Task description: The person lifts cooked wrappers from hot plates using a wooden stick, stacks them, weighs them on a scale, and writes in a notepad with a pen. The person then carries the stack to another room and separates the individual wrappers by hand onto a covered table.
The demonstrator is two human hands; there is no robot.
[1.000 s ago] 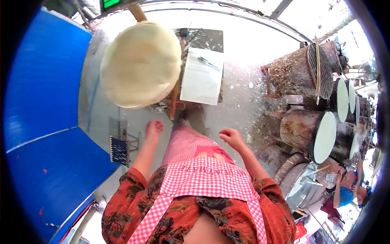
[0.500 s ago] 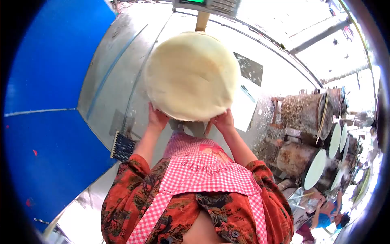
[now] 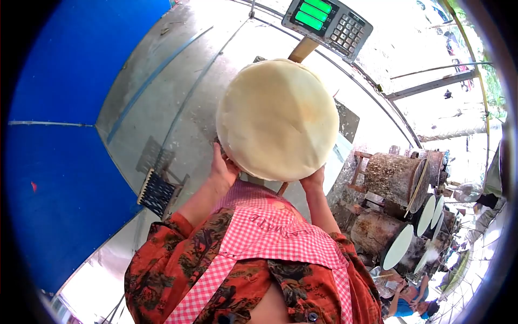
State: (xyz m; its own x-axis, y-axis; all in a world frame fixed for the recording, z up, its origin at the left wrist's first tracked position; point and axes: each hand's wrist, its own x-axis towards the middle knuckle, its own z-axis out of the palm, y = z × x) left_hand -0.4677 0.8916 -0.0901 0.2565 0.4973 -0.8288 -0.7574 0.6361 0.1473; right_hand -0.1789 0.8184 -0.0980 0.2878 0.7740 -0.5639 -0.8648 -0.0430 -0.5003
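Note:
A big round pale-cream stack of what look like thin flat sheets (image 3: 278, 119) fills the middle of the view, its top slightly wrinkled. My left hand (image 3: 222, 168) grips its near left edge, with the thumb up along the side and the other fingers partly hidden beneath. At the near right edge my right hand (image 3: 313, 178) holds on, most of its fingers out of sight under the rim. Just beyond the stack rises a digital scale's display and keypad (image 3: 326, 24) on a post; the platform is hidden by the stack.
Blue panels (image 3: 65, 162) stand on the left, close to a small woven-seat stool (image 3: 156, 193). On the right are rusty drums (image 3: 391, 178) and round pale discs (image 3: 398, 247). A person in blue (image 3: 413, 302) sits at the lower right.
My view has shifted, bringing the scale's display and keypad fully into sight. Both hands and the round stack now appear farther right and slightly lower, with my grip kept on its near edge.

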